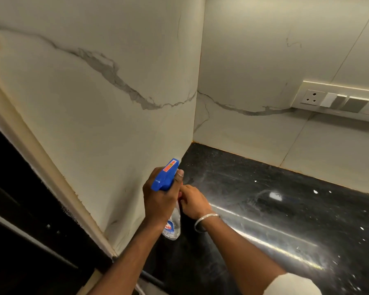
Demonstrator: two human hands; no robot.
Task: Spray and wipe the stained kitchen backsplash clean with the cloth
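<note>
A clear spray bottle (172,226) with a blue trigger head (166,174) is held above the black countertop, its nozzle aimed at the corner. My left hand (158,199) is closed around the bottle's neck, with the thumb up beside the head. My right hand (193,202), with a metal bangle on the wrist, touches the bottle just below the head; whether it grips it is unclear. The backsplash is white marble-look tile with grey veins, on the left wall (90,116) and the back wall (254,67). No cloth is in view.
A glossy black granite countertop (275,209) with light smears runs to the right. A socket and switch panel (337,101) is mounted on the back wall at the right. A cream trim strip (41,160) edges the left wall, with dark space beyond it.
</note>
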